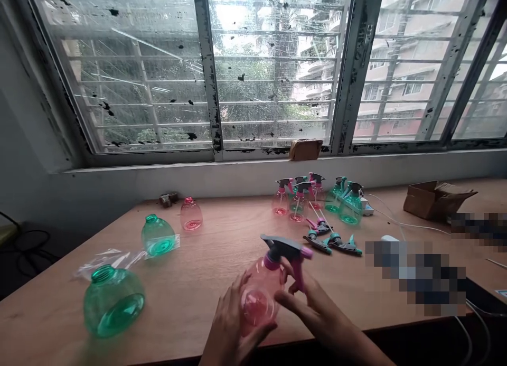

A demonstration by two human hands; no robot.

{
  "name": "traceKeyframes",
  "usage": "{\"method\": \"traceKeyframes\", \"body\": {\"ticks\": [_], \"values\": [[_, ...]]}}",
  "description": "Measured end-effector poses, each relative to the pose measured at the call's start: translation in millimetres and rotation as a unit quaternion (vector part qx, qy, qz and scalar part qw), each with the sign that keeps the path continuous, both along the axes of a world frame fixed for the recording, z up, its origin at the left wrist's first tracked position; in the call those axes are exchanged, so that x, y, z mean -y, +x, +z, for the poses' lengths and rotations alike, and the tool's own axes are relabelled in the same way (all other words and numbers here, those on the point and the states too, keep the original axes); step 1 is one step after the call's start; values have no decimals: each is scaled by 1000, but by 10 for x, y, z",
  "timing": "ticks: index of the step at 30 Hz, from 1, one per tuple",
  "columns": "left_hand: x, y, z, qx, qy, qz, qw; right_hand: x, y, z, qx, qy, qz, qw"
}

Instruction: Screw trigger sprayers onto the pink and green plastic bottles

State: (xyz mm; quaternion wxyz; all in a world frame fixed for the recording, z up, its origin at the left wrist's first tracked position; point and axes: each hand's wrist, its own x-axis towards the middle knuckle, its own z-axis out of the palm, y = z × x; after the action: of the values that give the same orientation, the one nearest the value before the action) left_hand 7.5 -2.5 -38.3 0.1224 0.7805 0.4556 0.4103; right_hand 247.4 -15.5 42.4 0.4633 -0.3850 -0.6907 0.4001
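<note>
The step in hand, as I judge it, is fitting the spray head (283,248) to the pink bottle (261,294); the head sits at the neck, nozzle towards three o'clock, though I cannot tell how tightly; the next move seems to call for a steady body and a turn of the collar (271,262); my left hand (228,319) grasps the bottle, cupping it from eight o'clock, thumb underneath; my right hand (317,302) is at three o'clock, fingers curled near the trigger (298,275); whether they press I cannot tell. The bottle tilts between both hands, top towards one o'clock; a headless green bottle (114,302) stands at nine o'clock from it; loose spray heads (344,245) lie at two.
</note>
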Motion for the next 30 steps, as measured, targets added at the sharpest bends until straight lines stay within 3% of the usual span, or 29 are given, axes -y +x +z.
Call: {"method": "traceKeyframes", "body": {"ticks": [4,9,15,20,26,30], "values": [[-34,-52,36,-8,-36,31,999,-249,-229,33,144,40,-11,989],[-26,-7,-24,-33,-41,52,997,-722,-152,-20,247,87,-35,964],[36,15,38,-48,-33,55,997,-1552,104,-59,305,116,-169,930],[86,46,148,-78,-1,33,996,-2057,156,-59,354,124,-290,881],[115,63,151,-133,50,24,990,-2428,41,-71,386,114,-382,832],[96,85,152,-116,59,19,991,-2436,-33,-102,399,116,-390,822]]}}
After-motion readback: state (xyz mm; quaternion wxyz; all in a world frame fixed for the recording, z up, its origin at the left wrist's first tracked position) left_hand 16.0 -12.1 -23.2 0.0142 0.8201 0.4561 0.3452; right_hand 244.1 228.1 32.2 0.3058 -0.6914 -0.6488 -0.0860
